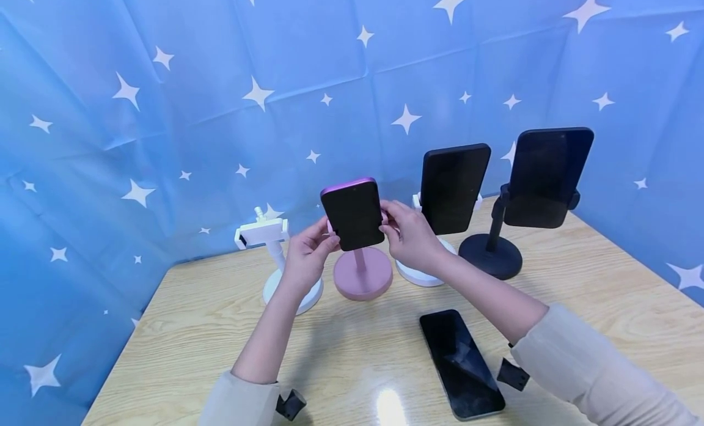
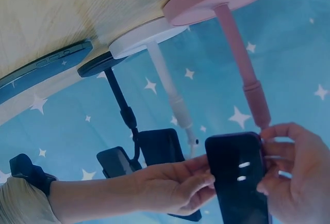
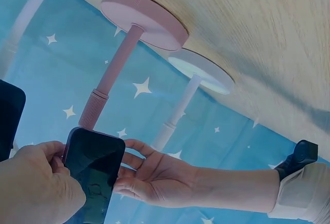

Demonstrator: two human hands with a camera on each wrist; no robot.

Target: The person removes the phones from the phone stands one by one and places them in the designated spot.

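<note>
A phone with a black screen and purple edge stands upright, slightly tilted, in the clamp of a pink phone stand. My left hand pinches the clamp's left side, thumb at the phone's lower left edge. On the other side, my right hand grips the pink clamp arm beside the phone's right edge. Both wrist views show the phone's dark screen between the two hands, beneath the upside-down pink post. The clamp's back is hidden.
Left of the pink stand is a white phone stand with no phone in its clamp. To the right, a white stand holds a black phone, and a black stand holds another phone. One more phone lies flat on the wooden table.
</note>
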